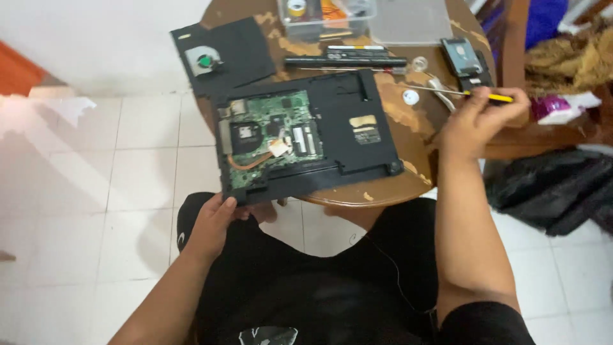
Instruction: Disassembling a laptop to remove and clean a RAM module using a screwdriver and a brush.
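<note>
White tiled floor under a small round wooden table (pixel 408 121) with a worn, patchy top.

Laptop base (pixel 306 137): black, opened, lying flat on the table, its near left corner overhanging the rim. Green circuit board (pixel 271 131) and copper heat pipe exposed in its left half.

Left hand (pixel 220 217): fingers curled around the overhanging near left corner of the laptop base, gripping it.

Right hand (pixel 482 118): at the table's right edge, fingers closed on a screwdriver (pixel 476 94) with a yellow handle, its metal shaft pointing left above the tabletop.

Black cover panel (pixel 236 54) with a small fan (pixel 204 62): far left. Long black battery (pixel 345 61): behind the laptop base. Clear plastic box (pixel 325 16): far edge. Hard drive (pixel 463 57): far right, near the right hand.
</note>
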